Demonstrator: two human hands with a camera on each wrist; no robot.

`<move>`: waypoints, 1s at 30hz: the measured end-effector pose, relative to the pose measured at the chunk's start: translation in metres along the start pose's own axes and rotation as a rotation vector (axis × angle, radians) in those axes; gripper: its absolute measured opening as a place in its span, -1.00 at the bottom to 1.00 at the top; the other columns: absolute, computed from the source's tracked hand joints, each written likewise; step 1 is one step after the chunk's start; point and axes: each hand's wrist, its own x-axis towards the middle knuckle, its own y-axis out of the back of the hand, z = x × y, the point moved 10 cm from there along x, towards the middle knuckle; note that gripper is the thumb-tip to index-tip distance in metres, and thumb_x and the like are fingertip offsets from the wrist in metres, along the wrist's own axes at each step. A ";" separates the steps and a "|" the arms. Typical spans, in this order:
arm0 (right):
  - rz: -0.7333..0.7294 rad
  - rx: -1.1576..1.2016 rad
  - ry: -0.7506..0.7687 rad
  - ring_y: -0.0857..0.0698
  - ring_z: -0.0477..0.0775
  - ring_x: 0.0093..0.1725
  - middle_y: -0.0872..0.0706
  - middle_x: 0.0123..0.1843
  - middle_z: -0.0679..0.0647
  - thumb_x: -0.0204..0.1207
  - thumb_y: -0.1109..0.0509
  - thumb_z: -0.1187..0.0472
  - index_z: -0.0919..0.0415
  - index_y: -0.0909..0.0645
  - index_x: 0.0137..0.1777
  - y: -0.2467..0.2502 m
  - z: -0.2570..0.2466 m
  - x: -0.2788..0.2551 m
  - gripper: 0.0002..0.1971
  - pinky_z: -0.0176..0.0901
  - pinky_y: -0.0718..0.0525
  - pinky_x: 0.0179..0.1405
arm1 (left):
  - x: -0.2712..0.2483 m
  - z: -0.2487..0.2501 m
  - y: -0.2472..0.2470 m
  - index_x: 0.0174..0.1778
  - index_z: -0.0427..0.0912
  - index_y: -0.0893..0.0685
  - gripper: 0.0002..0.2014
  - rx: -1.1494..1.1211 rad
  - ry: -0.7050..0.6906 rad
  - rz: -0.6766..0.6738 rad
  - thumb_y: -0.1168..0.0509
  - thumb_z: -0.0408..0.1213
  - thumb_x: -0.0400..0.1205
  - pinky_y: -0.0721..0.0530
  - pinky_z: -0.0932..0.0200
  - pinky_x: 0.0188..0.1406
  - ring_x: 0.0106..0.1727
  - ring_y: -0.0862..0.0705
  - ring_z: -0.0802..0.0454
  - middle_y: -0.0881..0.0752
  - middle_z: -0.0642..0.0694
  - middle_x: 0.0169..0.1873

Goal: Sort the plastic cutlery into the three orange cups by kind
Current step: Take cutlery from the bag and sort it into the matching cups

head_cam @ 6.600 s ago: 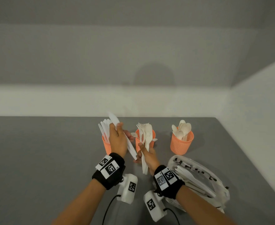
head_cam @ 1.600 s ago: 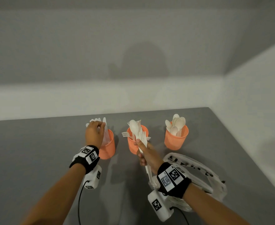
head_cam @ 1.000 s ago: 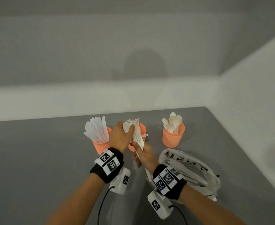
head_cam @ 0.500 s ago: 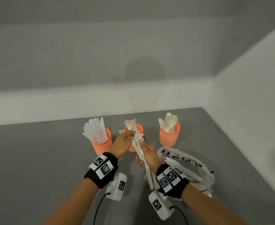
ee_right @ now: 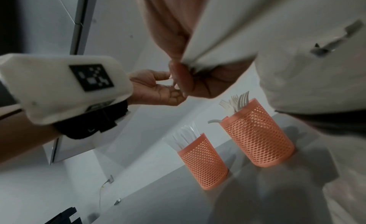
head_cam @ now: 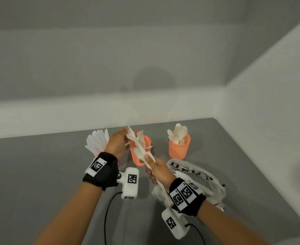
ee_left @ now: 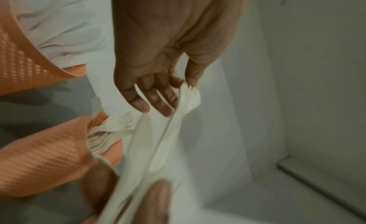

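Three orange mesh cups stand in a row: the knife cup [head_cam: 95, 152] behind my left wrist, the fork cup [head_cam: 140, 156] in the middle, the spoon cup [head_cam: 179, 147] on the right. My right hand [head_cam: 151, 165] grips a bundle of white cutlery [head_cam: 142, 152] by the handles, in front of the fork cup. One fork [head_cam: 131, 135] sticks up out of the bundle. My left hand [head_cam: 126, 137] pinches that fork's head [ee_left: 189, 96] between thumb and fingers. The right wrist view shows the knife cup [ee_right: 204, 163] and the fork cup [ee_right: 257, 136] below both hands.
A crumpled clear plastic bag [head_cam: 198, 177] with more white cutlery lies on the grey table [head_cam: 39, 174] right of my right hand. White walls close the table at the back and on the right. Cables hang from both wrist cameras.
My left hand left the knife cup, came to the bundle in my right hand and took hold of a fork's head. The right hand has kept the bundle by the fork cup.
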 end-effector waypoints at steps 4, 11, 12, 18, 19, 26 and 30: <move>0.036 0.023 -0.032 -0.31 -0.20 -0.70 -0.36 -0.46 0.00 0.71 -0.03 -0.01 0.14 -0.52 0.00 0.006 0.004 0.002 -0.69 -0.39 -0.29 -0.71 | 0.001 0.025 0.021 -0.17 -0.09 -0.45 -0.76 -0.368 -0.053 0.128 0.06 -0.21 0.75 -0.62 0.21 -0.36 -0.49 -0.62 0.11 -0.57 -0.04 -0.44; 0.091 0.298 -0.077 -0.30 -0.17 -0.72 -0.42 -0.44 0.04 0.65 0.15 0.20 0.26 -0.46 0.00 0.010 0.002 0.013 -0.66 -0.37 -0.24 -0.75 | -0.007 -0.004 0.029 -0.22 -0.16 -0.56 -0.82 -0.064 -0.051 0.154 -0.16 -0.33 0.69 -0.33 0.41 -0.70 -0.69 -0.34 0.25 -0.34 -0.01 -0.51; 0.100 0.300 -0.052 -0.32 -0.18 -0.72 -0.43 -0.42 0.05 0.66 0.14 0.24 0.26 -0.46 0.01 0.011 -0.002 0.014 -0.68 -0.37 -0.25 -0.75 | -0.010 -0.016 0.026 -0.15 -0.23 -0.62 -0.81 -0.012 -0.028 0.133 -0.12 -0.38 0.70 -0.34 0.41 -0.67 -0.66 -0.36 0.26 -0.36 -0.03 -0.49; 0.146 0.127 0.087 -0.40 -0.23 -0.69 -0.52 -0.36 0.05 0.72 -0.01 0.25 0.13 -0.49 -0.07 0.013 -0.019 0.019 -0.76 -0.40 -0.31 -0.74 | -0.034 -0.054 -0.002 -0.04 -0.20 -0.59 -0.64 0.139 0.056 0.016 0.04 -0.08 0.76 -0.48 0.27 -0.61 -0.63 -0.45 0.13 -0.43 -0.02 -0.61; 0.148 0.086 0.107 -0.40 -0.24 -0.68 -0.54 -0.35 0.04 0.72 -0.03 0.23 0.14 -0.51 -0.04 0.011 -0.020 0.019 -0.78 -0.40 -0.31 -0.73 | -0.037 -0.052 -0.010 -0.09 -0.19 -0.58 -0.65 0.160 0.039 -0.017 0.01 -0.05 0.74 -0.39 0.30 -0.64 -0.68 -0.38 0.16 -0.39 0.03 -0.66; 0.161 -0.006 0.165 -0.36 -0.17 -0.66 -0.46 -0.47 0.04 0.72 0.05 0.23 0.09 -0.54 -0.10 0.008 -0.026 0.018 -0.68 -0.38 -0.26 -0.73 | -0.037 -0.043 -0.028 -0.18 -0.30 -0.61 -0.85 0.077 -0.036 -0.017 -0.31 -0.28 0.61 -0.35 0.41 -0.72 -0.71 -0.44 0.26 -0.53 0.09 -0.71; 0.217 -0.062 0.217 -0.53 -0.05 -0.47 -0.59 -0.37 0.08 0.69 0.05 0.21 0.10 -0.59 -0.11 0.015 -0.033 0.017 -0.65 -0.37 -0.44 -0.56 | -0.032 -0.046 -0.032 -0.13 -0.36 -0.64 -0.84 0.080 -0.055 -0.001 -0.36 -0.30 0.56 -0.38 0.32 -0.65 -0.68 -0.44 0.20 -0.53 -0.02 -0.63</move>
